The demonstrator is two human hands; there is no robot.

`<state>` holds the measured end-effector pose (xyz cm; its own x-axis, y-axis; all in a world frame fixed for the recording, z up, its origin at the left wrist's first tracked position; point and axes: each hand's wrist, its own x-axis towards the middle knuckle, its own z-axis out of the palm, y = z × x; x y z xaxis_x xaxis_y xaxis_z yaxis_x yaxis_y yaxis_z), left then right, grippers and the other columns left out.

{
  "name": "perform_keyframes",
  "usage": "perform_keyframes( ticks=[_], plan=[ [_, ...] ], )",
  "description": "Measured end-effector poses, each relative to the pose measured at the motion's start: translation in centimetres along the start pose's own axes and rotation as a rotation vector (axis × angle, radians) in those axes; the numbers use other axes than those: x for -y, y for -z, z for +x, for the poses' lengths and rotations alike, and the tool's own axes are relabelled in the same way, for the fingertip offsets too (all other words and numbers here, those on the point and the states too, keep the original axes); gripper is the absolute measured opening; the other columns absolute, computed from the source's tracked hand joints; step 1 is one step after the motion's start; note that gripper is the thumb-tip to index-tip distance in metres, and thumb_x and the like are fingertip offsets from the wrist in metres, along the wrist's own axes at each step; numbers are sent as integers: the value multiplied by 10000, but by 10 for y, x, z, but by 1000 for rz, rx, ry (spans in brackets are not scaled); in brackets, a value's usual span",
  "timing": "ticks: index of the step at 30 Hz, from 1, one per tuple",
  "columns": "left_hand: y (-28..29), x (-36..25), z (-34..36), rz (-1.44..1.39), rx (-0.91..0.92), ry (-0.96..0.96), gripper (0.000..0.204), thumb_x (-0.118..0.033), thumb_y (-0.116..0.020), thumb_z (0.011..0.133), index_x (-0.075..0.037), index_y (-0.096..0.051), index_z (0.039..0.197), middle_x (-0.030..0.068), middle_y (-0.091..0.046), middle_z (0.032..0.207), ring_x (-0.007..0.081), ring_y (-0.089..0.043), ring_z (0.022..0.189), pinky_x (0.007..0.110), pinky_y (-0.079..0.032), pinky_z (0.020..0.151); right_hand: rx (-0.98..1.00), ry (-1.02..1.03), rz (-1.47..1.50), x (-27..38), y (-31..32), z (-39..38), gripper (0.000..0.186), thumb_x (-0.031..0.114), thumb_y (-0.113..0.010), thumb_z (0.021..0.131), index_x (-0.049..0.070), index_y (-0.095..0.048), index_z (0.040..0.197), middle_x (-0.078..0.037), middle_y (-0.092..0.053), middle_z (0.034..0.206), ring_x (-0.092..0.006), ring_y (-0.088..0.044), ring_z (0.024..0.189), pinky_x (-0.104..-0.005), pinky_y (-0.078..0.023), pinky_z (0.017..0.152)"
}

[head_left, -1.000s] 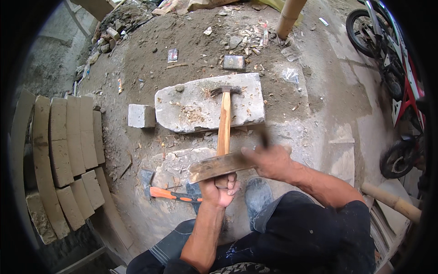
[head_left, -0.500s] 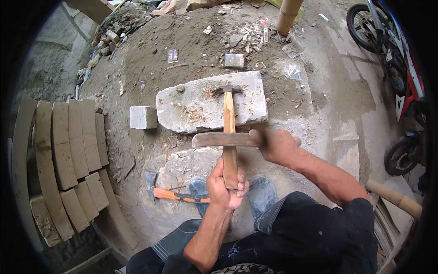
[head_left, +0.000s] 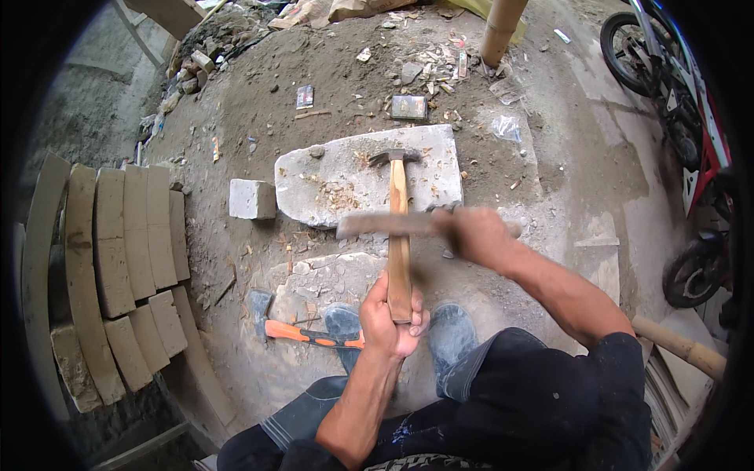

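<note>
My left hand point(head_left: 390, 320) is closed round the lower end of a claw hammer's bare wooden handle point(head_left: 400, 275). The hammer's dark head point(head_left: 395, 155) lies over a pale stone slab point(head_left: 306, 184), pointing away from me. In my right hand point(head_left: 481, 238) is a broad-bladed knife, its blade point(head_left: 369, 225) laid crosswise on the middle of the handle. Motion blurs the blade, so its edge is unclear. Wood shavings point(head_left: 339, 196) are scattered on the slab. A hatchet point(head_left: 294, 332) with an orange and black handle rests on the ground left of my left hand.
A small stone block point(head_left: 252, 199) sits beside the slab's left end. Curved slabs point(head_left: 114, 243) are stacked at the left. A motorcycle point(head_left: 691, 133) stands at the far right. Beyond the slab are a bamboo post point(head_left: 499, 31), a dark box point(head_left: 409, 107) and rubble.
The knife has slid a little along the handle, away from me and toward the hammer's head. My left hand keeps its hold. The view has shifted slightly.
</note>
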<state>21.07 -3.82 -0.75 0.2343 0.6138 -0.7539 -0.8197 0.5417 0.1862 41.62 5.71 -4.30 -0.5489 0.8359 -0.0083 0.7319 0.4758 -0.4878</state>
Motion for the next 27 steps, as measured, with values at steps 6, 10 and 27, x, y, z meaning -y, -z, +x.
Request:
perform_keyframes(
  ticks=[6, 10, 27],
  plan=[
    [1, 5, 0, -29, 33, 11, 466, -451, -331, 1123, -70, -594, 1071, 139, -598, 673, 219, -509, 446, 319, -375, 369, 115, 2, 25, -6, -5, 7, 228, 125, -603, 923, 127, -595, 1151, -144, -696, 756, -352, -723, 663, -497, -570, 556],
    [4, 6, 3, 7, 51, -5, 445, -454, -338, 1124, -92, -594, 1084, 134, -598, 669, 218, -513, 444, 317, -376, 368, 116, -53, -98, -17, -7, 20, 233, 120, -604, 911, 129, -597, 1144, -150, -702, 762, -355, -727, 675, -510, -566, 565],
    [8, 5, 2, -6, 67, 15, 448, -456, -355, 1121, -81, -598, 1100, 136, -590, 660, 214, -492, 429, 317, -377, 363, 122, 18, -112, -20, -12, 30, 217, 165, -617, 913, 148, -596, 1128, -155, -718, 775, -375, -740, 703, -515, -576, 579]
  ],
)
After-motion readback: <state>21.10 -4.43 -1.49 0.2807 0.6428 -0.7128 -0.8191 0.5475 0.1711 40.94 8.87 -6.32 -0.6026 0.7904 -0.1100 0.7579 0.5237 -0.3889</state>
